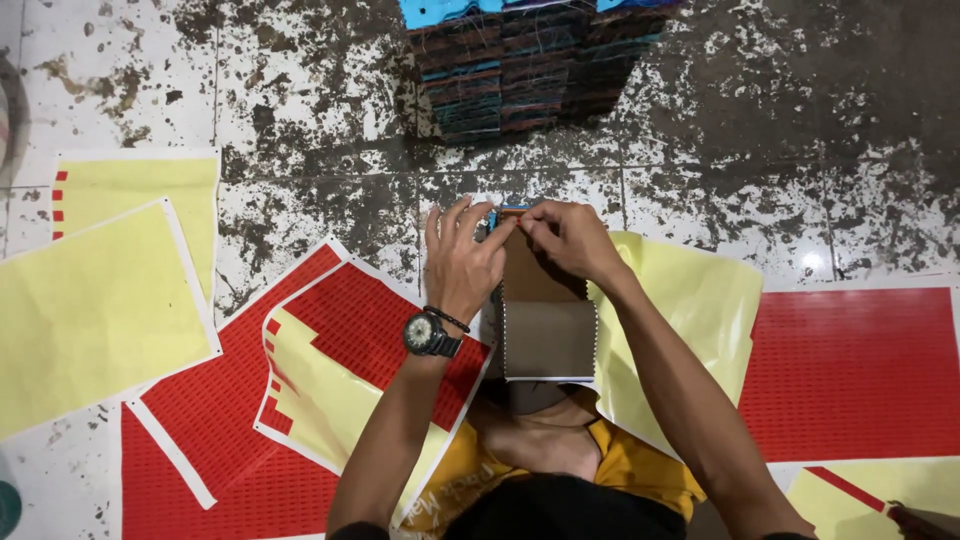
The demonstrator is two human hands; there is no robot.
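My left hand (462, 258), with a black wristwatch on the wrist, lies fingers spread on the far end of a brown fabric swatch book (545, 325) that rests on the floor in front of me. My right hand (566, 236) pinches something small at the book's top edge, where a bit of blue (508, 212) shows between both hands. The book's near part has white zigzag-cut edges. What the fingertips pinch is too small to make out.
A tall stack of dark fabric swatch books (530, 70) stands further back on the stained tile floor. Red sticker sheets (850, 370) and yellow backing sheets (95, 310) lie left and right. My folded legs in yellow cloth (620, 470) are near the bottom.
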